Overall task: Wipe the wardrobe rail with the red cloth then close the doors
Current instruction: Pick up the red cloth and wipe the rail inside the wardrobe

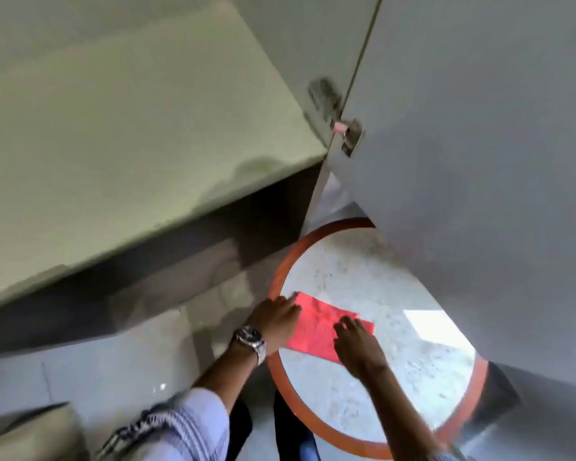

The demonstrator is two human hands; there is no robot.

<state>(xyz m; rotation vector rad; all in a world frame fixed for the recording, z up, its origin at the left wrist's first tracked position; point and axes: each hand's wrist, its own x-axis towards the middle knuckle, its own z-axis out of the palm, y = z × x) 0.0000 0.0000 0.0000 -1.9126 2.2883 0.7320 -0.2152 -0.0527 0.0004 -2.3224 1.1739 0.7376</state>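
While both palms press flat with fingers spread, the left hand (278, 316) and right hand (356, 342) rest on a red cloth (316, 331), gripping nothing. Folded into a rectangle, it lies on a round, speckled stone worktop (363, 271) rimmed in orange-brown wood, beneath an open grey wardrobe door (479, 128) with a metal hinge (351, 136).

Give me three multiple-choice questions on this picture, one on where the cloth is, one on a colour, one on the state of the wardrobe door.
1. Where does the red cloth lie?
A. on the round table
B. on the floor
C. over the door

2. What colour is the table's rim?
A. blue
B. reddish-brown
C. black

3. The wardrobe door is:
A. shut
B. open
C. removed

Answers: 1 A, both hands, left hand and right hand, rest on it there; 2 B, a reddish-brown band circles the pale top; 3 B, it swings out on its hinge.
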